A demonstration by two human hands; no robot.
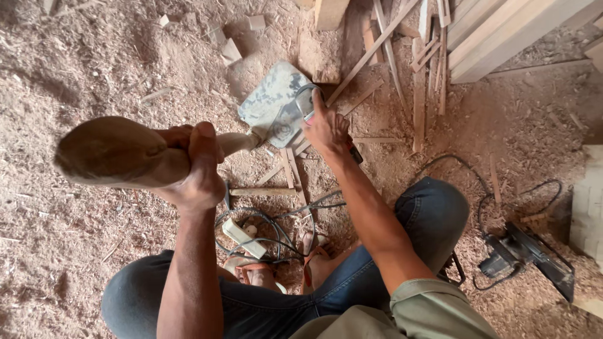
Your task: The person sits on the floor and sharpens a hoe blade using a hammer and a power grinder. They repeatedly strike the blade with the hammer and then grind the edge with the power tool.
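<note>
Sawdust [94, 251] covers the whole floor, with small wood offcuts scattered across it. A shovel stands at a slant in the middle of the view, its handle pointing up toward the camera and its blade [273, 103] resting down on the sawdust. The left hand [198, 166] is wrapped fully around the wooden handle [119, 154], fingers curled tight and thumb lying along the top. The thick end of the handle juts out past the hand, blurred because it is so close to the lens.

The right hand [326, 129] reaches down to the blade, fingers extended and pressed against the metal near its right edge, where a curved metal loop shows. It seems to hold a small dark tool with a pink tip, though the palm hides most of it, so I cannot tell for sure how firm that grip is.

Thin wood strips [292, 166] lie on the floor just under and beside the blade, and more slats [418, 81] lie farther right. Stacked planks [502, 31] fill the upper right corner. Between the person's knees, a white power strip [245, 238] sits among tangled grey cables. A dark power tool [527, 254] with its own cord lies on the sawdust at lower right, well apart from both hands.
</note>
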